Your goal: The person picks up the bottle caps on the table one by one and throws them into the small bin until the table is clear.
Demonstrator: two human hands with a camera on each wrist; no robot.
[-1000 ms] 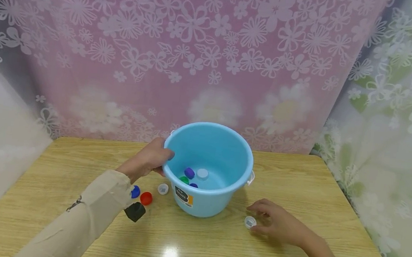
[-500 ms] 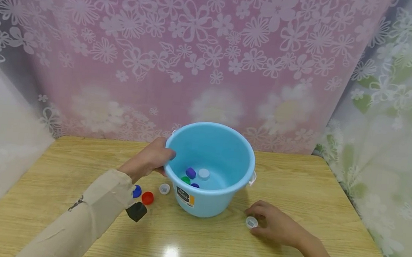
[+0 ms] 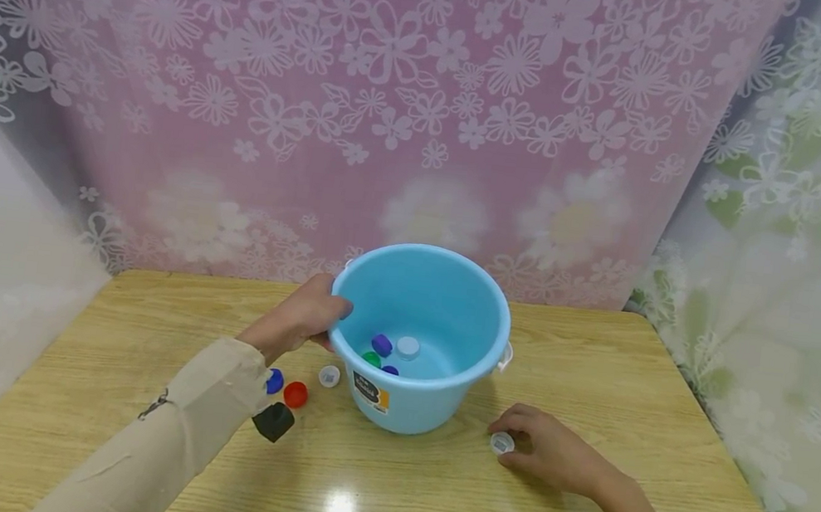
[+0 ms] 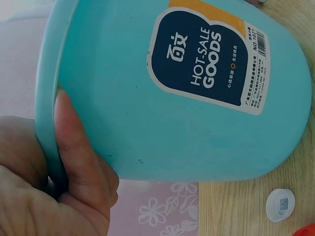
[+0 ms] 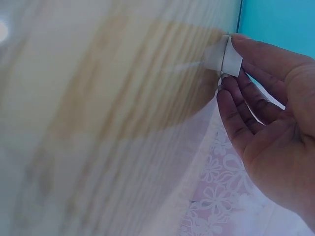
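Observation:
A light blue bucket (image 3: 424, 409) stands upright on the wooden table. My left hand (image 3: 307, 312) grips its left rim, thumb inside the wall and fingers outside, beside the printed label (image 4: 206, 59) seen in the left wrist view. To the right of the bucket, my right hand (image 3: 551, 450) pinches a white bottle cap (image 3: 502, 443) between thumb and fingers. That cap sits with its hollow side up, right at the tabletop in the right wrist view. Inside the bucket lie purple caps (image 3: 382, 344), a green cap (image 3: 371, 359) and a pale round cap (image 3: 407, 348).
Left of the bucket, another white cap (image 3: 328, 376), a red cap (image 3: 295, 395) and a blue cap (image 3: 275, 381) lie on the table (image 3: 430, 500). A black wrist device (image 3: 274, 421) is on the left sleeve's side. Floral curtains (image 3: 432, 125) hang behind the table.
The right hand's fingers have closed in slightly around the white cap. The left hand keeps its grip on the bucket rim, and the view has shifted a little.

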